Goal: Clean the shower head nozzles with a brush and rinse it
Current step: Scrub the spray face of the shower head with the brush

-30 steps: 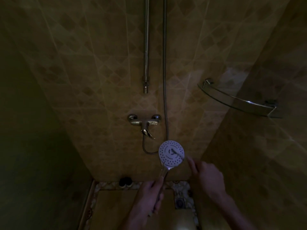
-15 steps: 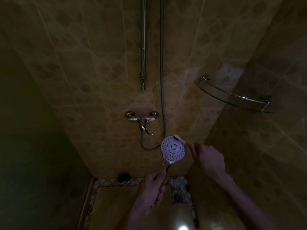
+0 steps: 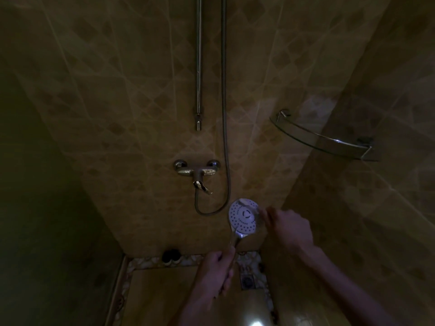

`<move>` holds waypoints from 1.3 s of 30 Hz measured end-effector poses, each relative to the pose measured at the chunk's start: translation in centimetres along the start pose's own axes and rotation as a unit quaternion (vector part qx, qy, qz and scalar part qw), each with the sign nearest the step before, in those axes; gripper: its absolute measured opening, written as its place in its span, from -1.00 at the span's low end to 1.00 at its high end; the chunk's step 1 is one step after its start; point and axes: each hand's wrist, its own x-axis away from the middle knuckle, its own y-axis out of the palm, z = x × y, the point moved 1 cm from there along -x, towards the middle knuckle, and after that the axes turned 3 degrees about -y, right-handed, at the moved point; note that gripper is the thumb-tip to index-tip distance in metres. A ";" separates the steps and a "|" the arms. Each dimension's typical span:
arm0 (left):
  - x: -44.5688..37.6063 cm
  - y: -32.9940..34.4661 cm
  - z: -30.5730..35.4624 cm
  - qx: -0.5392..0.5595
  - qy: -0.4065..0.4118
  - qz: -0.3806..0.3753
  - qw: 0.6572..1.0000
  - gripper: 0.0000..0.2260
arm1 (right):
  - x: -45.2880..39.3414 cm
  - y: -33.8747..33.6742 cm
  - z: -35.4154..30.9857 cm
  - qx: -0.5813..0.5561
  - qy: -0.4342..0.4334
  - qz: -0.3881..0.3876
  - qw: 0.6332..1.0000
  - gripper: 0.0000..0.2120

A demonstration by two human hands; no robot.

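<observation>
Plainly, the left hand (image 3: 215, 270) is wrapped around the chrome handle of the shower head (image 3: 243, 218), holding it up low in the middle of the stall with its white nozzle face turned toward the camera, which seems meant to keep the holes in sight while they are worked on. The right hand (image 3: 290, 228) sits just right of the face, fingers curled and pinching the brush (image 3: 247, 204), whose pale head lies across the far rim of the face; its handle is too dim to trace. Gripping low on the handle leaves the whole disc free for the bristles. The hose (image 3: 224, 114) hangs slack from the mixer tap (image 3: 197, 171) on the far wall, giving room to tilt the head. No water is seen running, so I judge scrubbing is under way and rinsing is yet to come. A glass corner shelf (image 3: 324, 141) hangs up on the right and a floor drain (image 3: 247, 281) sits near the left hand.
</observation>
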 end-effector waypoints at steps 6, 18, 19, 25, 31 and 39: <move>0.3 0.2 0.3 -0.005 0.005 -0.004 1.000 -0.64 | 1.1 0.2 -1.1 -0.035 -0.025 -0.010 0.999 -0.42; 0.6 0.5 0.9 -0.007 0.021 -0.008 1.000 -0.67 | 1.0 0.0 -0.6 -0.030 -0.034 -0.017 0.999 -0.42; 0.7 0.5 0.9 -0.005 0.021 -0.009 1.000 -0.67 | 0.3 -0.5 0.3 -0.032 -0.001 -0.019 0.999 -0.44; 1.0 0.2 0.5 0.000 0.017 -0.002 1.000 -0.62 | 1.6 0.4 0.5 -0.054 0.030 -0.025 0.998 -0.39; 1.0 0.2 0.4 0.001 0.003 -0.009 1.000 -0.61 | 2.5 0.5 0.0 -0.030 0.025 0.003 0.999 -0.41; 0.7 0.0 1.0 0.013 -0.009 -0.009 1.000 -0.66 | 3.7 1.6 -0.5 -0.084 0.041 0.009 0.996 -0.47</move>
